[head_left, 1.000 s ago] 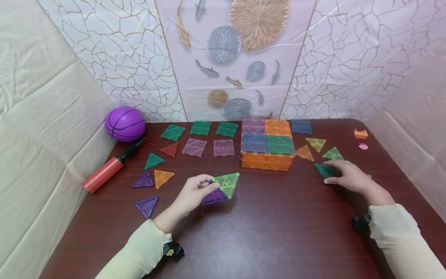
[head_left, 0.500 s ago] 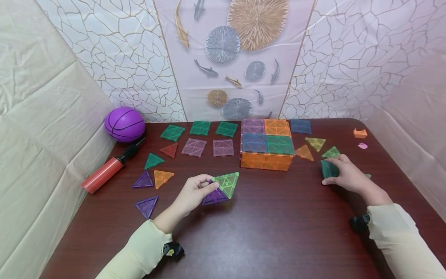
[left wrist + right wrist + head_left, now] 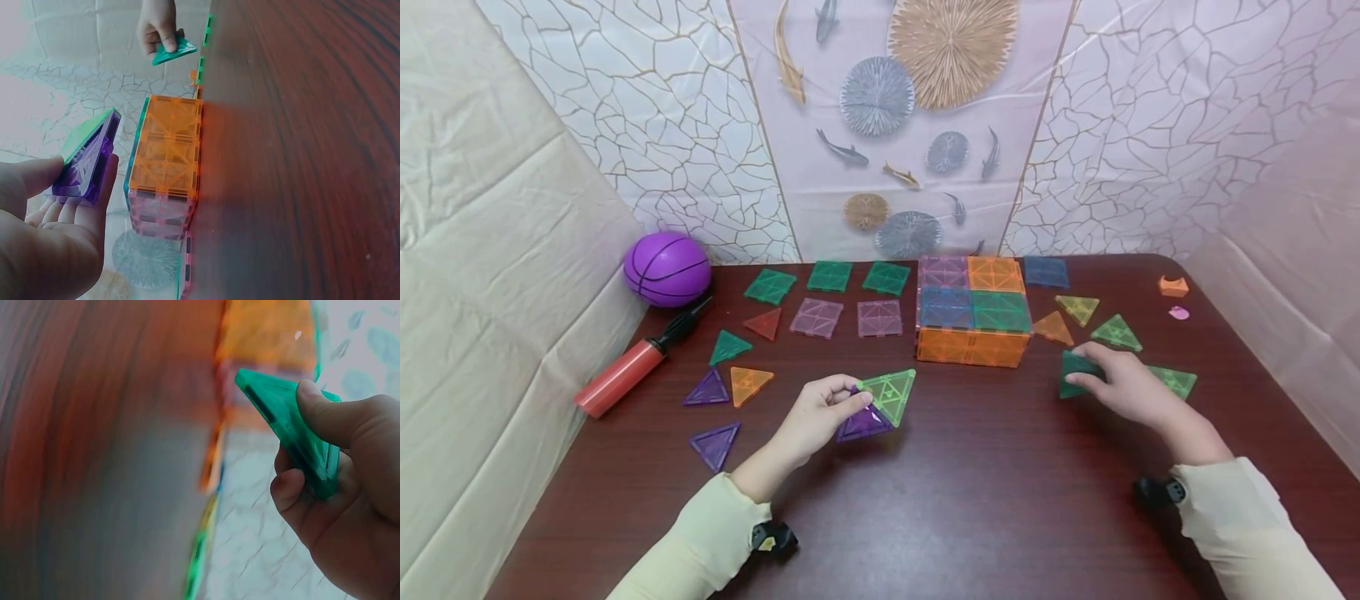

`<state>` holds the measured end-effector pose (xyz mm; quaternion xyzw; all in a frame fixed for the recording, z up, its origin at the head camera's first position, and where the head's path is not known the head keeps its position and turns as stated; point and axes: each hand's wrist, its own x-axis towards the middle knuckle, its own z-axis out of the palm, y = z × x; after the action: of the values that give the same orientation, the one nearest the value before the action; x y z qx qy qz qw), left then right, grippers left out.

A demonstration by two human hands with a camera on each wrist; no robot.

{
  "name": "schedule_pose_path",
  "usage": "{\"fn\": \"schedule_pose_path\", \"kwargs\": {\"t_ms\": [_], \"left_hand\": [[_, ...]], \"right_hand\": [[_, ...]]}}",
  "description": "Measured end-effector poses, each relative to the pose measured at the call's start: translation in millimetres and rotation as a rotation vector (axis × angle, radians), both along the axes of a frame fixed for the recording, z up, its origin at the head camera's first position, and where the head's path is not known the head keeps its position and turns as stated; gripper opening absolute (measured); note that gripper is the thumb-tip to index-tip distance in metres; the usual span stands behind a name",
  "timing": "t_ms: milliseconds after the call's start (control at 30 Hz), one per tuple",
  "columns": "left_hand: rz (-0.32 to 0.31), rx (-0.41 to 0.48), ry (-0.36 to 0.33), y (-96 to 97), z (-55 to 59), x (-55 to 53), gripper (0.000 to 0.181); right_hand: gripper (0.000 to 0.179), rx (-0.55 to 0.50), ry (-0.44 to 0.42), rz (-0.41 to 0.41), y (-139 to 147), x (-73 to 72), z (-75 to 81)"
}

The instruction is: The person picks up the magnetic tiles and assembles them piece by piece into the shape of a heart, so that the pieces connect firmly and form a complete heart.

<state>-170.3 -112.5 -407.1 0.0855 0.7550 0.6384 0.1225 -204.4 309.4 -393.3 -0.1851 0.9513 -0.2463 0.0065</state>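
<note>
My left hand [image 3: 823, 417] pinches two joined triangular magnetic tiles above the table, a purple triangle tile [image 3: 863, 424] and a light green triangle tile [image 3: 892, 395]. In the left wrist view the purple tile [image 3: 87, 159] leans against the green one, thumb on one side and fingers on the other. To the right, my right hand [image 3: 1123, 387] grips a dark green triangle tile [image 3: 1077, 375], lifted off the table. The right wrist view shows its thumb pressed on that tile [image 3: 284, 415]. Between and behind the hands stands a box of square tiles [image 3: 975, 347], orange in front.
Loose triangle tiles lie on the left, including an orange triangle [image 3: 749, 387]. Square tiles, one pink [image 3: 880, 318], sit left of the box. On the right are green [image 3: 1117, 332] and yellow triangles [image 3: 1078, 309]. A purple ball [image 3: 667, 268] and red hand pump [image 3: 622, 377] occupy the left edge.
My right hand has picked the dark green triangle up from the table and carried it slightly left, uncovering a green triangle behind the wrist. The left hand keeps its hold, nearly still.
</note>
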Motion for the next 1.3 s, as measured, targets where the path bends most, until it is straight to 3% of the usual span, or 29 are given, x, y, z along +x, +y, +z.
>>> {"fn": "schedule_pose_path", "kwargs": {"t_ms": [267, 633, 900, 1133, 1300], "left_hand": [[-0.007, 0.006, 0.033, 4.3, -1.4, 0.4, 0.019], [-0.024, 0.004, 0.080, 14.7, 1.3, 4.3, 0.018], [-0.027, -0.006, 0.117, 21.6, 0.8, 5.1, 0.015], [-0.050, -0.010, 0.146, 25.7, -4.2, 5.0, 0.015], [-0.047, -0.077, 0.208, 24.0, -8.1, 0.1, 0.014]], "right_hand": [[0.028, -0.132, -0.007, 0.044, -53, 13.2, 6.6], [0.023, -0.392, -0.134, 0.124, -125, 31.9, 1.5], [0.020, -0.439, -0.160, 0.143, -147, 35.5, -1.2], [0.021, -0.454, -0.098, 0.144, -154, 36.1, -5.4], [0.016, -0.437, -0.101, 0.137, -157, 29.1, -10.1]]}}
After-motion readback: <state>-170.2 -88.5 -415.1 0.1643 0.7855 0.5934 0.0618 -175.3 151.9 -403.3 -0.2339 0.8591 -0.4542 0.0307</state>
